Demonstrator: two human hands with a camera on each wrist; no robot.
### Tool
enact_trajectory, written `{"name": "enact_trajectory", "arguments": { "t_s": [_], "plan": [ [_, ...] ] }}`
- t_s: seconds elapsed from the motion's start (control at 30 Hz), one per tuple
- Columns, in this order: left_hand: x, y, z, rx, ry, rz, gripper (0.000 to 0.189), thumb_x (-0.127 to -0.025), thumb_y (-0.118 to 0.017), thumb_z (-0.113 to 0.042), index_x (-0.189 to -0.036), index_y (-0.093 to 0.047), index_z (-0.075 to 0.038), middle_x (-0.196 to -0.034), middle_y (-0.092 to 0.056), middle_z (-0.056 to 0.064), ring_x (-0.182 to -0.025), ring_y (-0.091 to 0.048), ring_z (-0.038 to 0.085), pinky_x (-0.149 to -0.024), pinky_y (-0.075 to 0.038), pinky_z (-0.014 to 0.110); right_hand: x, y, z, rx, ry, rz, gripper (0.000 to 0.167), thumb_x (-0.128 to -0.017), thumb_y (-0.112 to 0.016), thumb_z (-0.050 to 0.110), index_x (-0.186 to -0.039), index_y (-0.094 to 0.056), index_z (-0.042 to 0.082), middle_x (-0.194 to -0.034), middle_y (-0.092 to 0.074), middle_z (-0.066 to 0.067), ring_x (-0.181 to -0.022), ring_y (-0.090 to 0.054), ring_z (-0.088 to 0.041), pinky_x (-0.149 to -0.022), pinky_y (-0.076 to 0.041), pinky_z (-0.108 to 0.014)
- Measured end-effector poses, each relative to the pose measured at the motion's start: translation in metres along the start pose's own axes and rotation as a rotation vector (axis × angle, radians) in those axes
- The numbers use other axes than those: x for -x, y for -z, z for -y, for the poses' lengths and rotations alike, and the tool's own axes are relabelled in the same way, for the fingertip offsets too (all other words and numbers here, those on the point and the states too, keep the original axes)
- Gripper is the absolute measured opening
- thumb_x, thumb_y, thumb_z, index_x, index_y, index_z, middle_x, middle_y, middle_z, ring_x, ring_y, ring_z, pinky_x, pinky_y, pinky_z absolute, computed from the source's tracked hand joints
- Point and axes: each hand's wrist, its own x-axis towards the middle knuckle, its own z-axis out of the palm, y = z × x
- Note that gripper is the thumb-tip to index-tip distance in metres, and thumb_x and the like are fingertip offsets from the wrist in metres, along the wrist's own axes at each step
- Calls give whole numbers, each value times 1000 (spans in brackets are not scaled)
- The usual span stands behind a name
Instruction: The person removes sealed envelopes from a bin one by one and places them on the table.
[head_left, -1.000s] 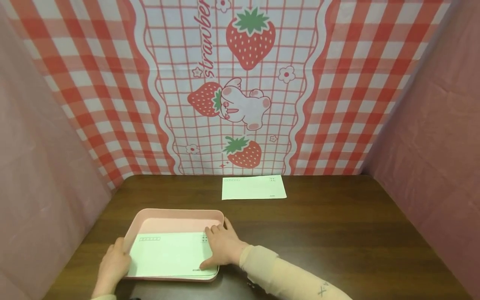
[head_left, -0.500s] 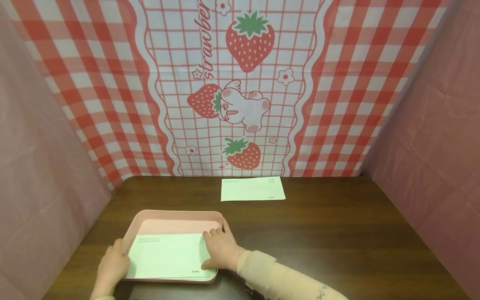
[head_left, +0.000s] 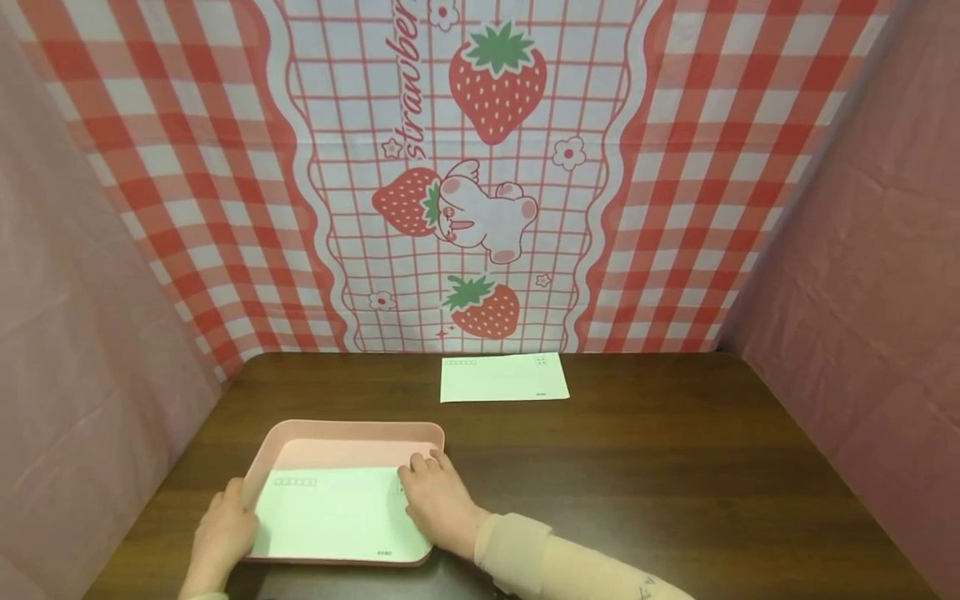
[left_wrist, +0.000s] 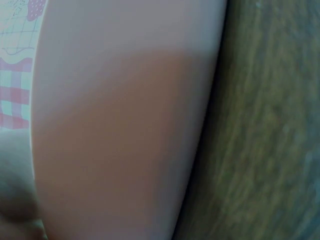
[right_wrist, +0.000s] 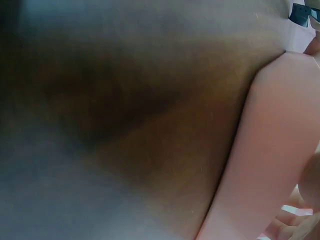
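A shallow pink tray (head_left: pixel 356 427) stands at the front left of the table. Inside lies a pale envelope (head_left: pixel 330 517) with a printed row of small boxes. My left hand (head_left: pixel 225 525) grips the tray's left side; its wrist view is filled by the outer wall (left_wrist: pixel 125 125), with part of the hand at the rim. Over the tray's right side lies my right hand (head_left: pixel 442 504), its fingers on the envelope's right end. The right wrist view shows some of those fingers (right_wrist: pixel 287 227) beyond the pink wall; I cannot tell whether they pinch the paper.
Another envelope (head_left: pixel 504 379) lies flat at the back of the dark wooden table (head_left: pixel 637 467). Behind it hangs a red-checked strawberry cloth (head_left: pixel 480 108). Pink cloths (head_left: pixel 855 317) close off both sides.
My right hand has shifted slightly, and its thumb, earlier spread over the envelope, is now hidden. The envelope's right end has slid a little towards the front. My left hand keeps its place.
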Motion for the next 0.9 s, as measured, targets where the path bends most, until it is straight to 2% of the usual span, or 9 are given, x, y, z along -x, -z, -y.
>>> {"name": "enact_trajectory", "arguments": {
  "t_s": [0.1, 0.17, 0.23, 0.33, 0.53, 0.73, 0.9],
  "plan": [
    [1, 0, 1, 0, -1, 5, 50, -78, -35, -2, -125, -29, 14, -110, -41, 41, -97, -45, 57, -78, -37, 61, 2, -3, 1, -40, 20, -109, 23, -74, -68, 17, -94, -58, 10, -78, -49, 1, -66, -51, -10, -72, -43, -25],
    [1, 0, 1, 1, -2, 5, 50, -78, -35, -2, -125, -29, 15, -111, -40, 42, -99, -43, 58, -79, -36, 61, 2, -3, 0, -65, 15, -150, 25, -72, -66, 9, -95, -57, 10, -77, -50, 2, -65, -49, -9, -65, -40, -23],
    [1, 0, 1, 3, -3, 3, 51, -77, -35, -2, -125, -29, 15, -112, -40, 42, -100, -42, 59, -80, -36, 61, 1, -3, 0, -94, 2, -175, 30, -69, -65, 4, -98, -57, 9, -77, -52, 2, -66, -51, -9, -64, -40, -23],
    [2, 0, -1, 3, -3, 1, 51, -77, -35, -1, -125, -29, 15, -112, -40, 42, -100, -42, 59, -80, -36, 61, 0, -1, -1, -101, -13, -203, 26, -69, -65, 4, -92, -59, 11, -74, -56, 3, -66, -54, -8, -63, -41, -23],
    [2, 1, -3, 0, 3, 4, 51, -77, -35, -2, -125, -29, 15, -112, -40, 42, -100, -42, 58, -80, -36, 61, 1, -1, -4, -125, -29, -200, 16, -69, -65, 3, -81, -59, 13, -65, -60, 5, -57, -56, -6, -55, -39, -21],
    [1, 0, -2, 3, -4, -2, 50, -77, -35, -2, -124, -30, 16, -111, -40, 42, -99, -42, 58, -79, -37, 61, 4, -4, -5, -151, -53, -168, 9, -72, -67, 11, -76, -59, 12, -63, -63, 5, -49, -55, -6, -56, -42, -22],
    [1, 0, -1, 9, -1, -6, 52, -76, -35, -2, -125, -29, 15, -112, -40, 42, -100, -42, 59, -79, -36, 61, 5, -3, -5, -204, -90, -132, 8, -75, -66, 16, -77, -59, 12, -59, -61, 4, -50, -54, -8, -52, -41, -22]
  ]
}}
